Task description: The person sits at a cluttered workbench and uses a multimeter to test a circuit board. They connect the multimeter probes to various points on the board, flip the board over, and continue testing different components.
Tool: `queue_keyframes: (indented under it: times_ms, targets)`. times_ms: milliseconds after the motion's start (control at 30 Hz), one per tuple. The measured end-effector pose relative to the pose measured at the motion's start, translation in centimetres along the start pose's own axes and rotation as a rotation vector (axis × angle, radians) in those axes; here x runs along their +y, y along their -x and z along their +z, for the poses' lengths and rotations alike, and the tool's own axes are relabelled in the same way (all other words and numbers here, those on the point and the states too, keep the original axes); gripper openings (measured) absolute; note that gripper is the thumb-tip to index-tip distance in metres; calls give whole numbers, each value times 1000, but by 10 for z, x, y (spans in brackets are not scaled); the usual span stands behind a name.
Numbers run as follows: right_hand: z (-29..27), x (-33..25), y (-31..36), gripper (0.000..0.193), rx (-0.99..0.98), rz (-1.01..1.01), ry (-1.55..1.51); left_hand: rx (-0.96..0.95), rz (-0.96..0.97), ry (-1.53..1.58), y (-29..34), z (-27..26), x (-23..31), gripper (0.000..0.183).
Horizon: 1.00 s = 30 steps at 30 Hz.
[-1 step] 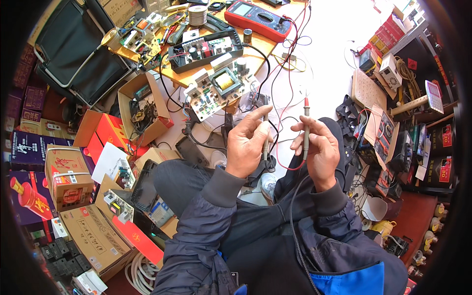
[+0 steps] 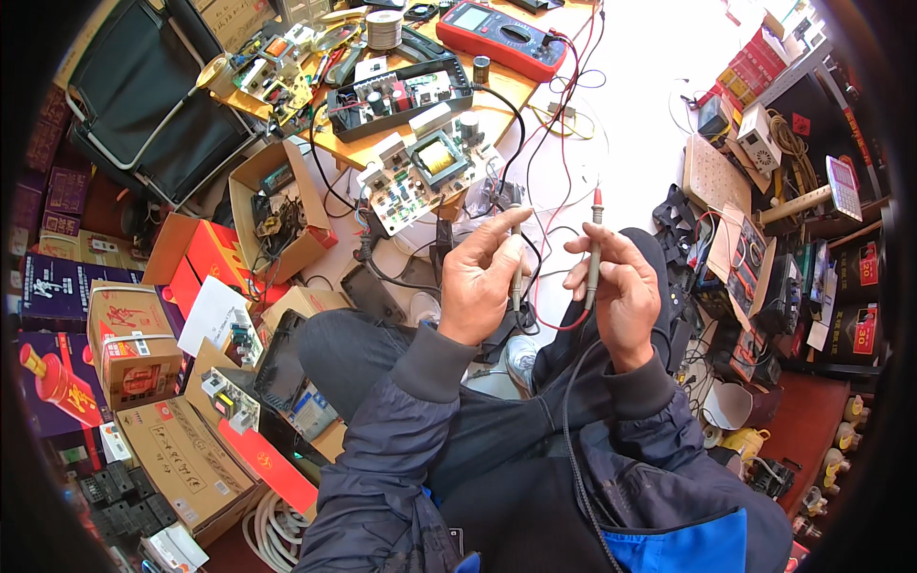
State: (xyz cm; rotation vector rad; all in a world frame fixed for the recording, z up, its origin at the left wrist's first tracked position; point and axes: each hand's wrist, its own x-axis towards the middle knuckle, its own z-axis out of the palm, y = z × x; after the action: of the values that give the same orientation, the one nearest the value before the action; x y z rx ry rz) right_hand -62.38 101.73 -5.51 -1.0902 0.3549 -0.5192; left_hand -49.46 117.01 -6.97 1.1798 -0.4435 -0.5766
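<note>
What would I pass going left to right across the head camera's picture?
Strapped carton → box of wires → left hand holding a probe → right hand holding a red-tipped probe → white vented box.

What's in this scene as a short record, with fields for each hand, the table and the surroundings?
Left hand: holds a grey probe
Right hand: holds a red-tipped probe
Probes: apart from each other
Beyond the hands: circuit board with a yellow-wound transformer
Table: red multimeter, solder spool, open black case
Upper left: black chair
</note>
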Motion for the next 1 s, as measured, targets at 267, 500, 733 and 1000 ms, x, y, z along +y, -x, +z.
queue_keyframes:
  times_ms: [267,500,733,1000]
  targets:
    - [14,3,4,51,29,-75,202,-58,-64,100,2,-4,1,29]
    - [17,9,7,37,119,-204,328,-174,-59,133,3,-5,-1,32]
    - [15,8,7,17,92,-259,222,-249,17,81,3,1,-4,36]
    - [20,7,10,36,5,-212,299,-208,26,114,5,4,0,39]
